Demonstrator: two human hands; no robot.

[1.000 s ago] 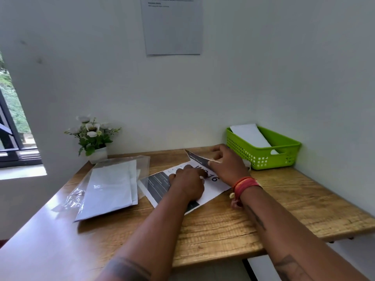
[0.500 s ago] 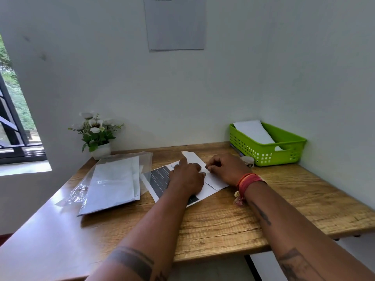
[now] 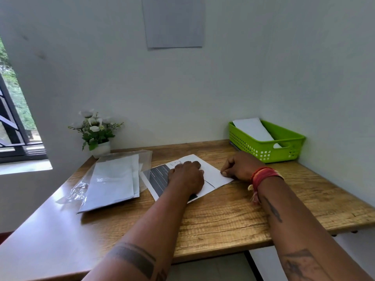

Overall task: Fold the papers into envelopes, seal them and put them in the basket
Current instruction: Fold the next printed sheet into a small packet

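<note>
From the head camera we see both forearms reaching forward over the wooden surface [image 3: 233, 216]. Our left hand [image 3: 186, 176] lies knuckles-up on the paper [image 3: 211, 173], its fingers bent and pressing down on the sheet where the white folded part meets the dark printed part. Our right hand [image 3: 240, 169] rests at the paper's right edge, fingers curled under, the fingertips pressing on the folded corner — whether they pinch it or only push, we cannot tell. A red thread band [image 3: 261, 175] circles the right wrist.

The paper lies flat in the middle of the surface, partly folded. Just to its left sits a clear plastic sleeve [image 3: 113, 179] of white sheets. A small pot of white flowers [image 3: 97, 132] stands at the back left corner by the window [image 3: 14, 122]. The green basket [image 3: 267, 151] sits at the back right against the wall, with a white envelope [image 3: 253, 128] leaning inside. A grey notice [image 3: 174, 23] hangs on the wall above.
</note>
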